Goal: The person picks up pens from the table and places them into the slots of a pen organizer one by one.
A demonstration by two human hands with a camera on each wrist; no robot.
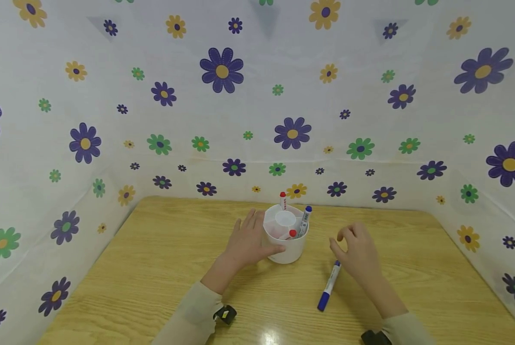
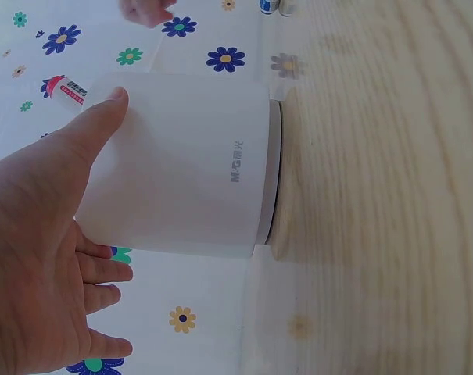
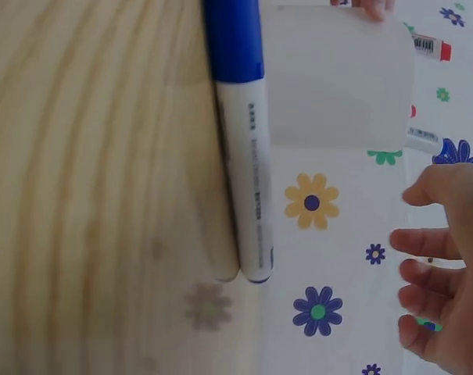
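Kid: Nearest to us lies a white marker pen with a blue cap, flat on the light wooden bench. Nobody is holding it.

Friend: Where are the hands?

Kid: Right hand floats just above the far tip of that pen. Its fingers are loosely bent and hold nothing. Left hand rests against the side of the round white plastic pen cup, with the thumb flat on its wall and the fingers fairly straight.

Friend: What is in the cup?

Kid: Three pens stand in it. One red-capped pen sticks up at the back, another red-capped one sits low, and a blue-capped one leans at the right. Behind it all hangs the white cloth with purple, green and yellow flowers.

Friend: What could go wrong?

Kid: I think the pen on the bench could roll away if a finger bumps it. The cup could tip too, if the left hand pushes too hard, and then the pens would spill out.
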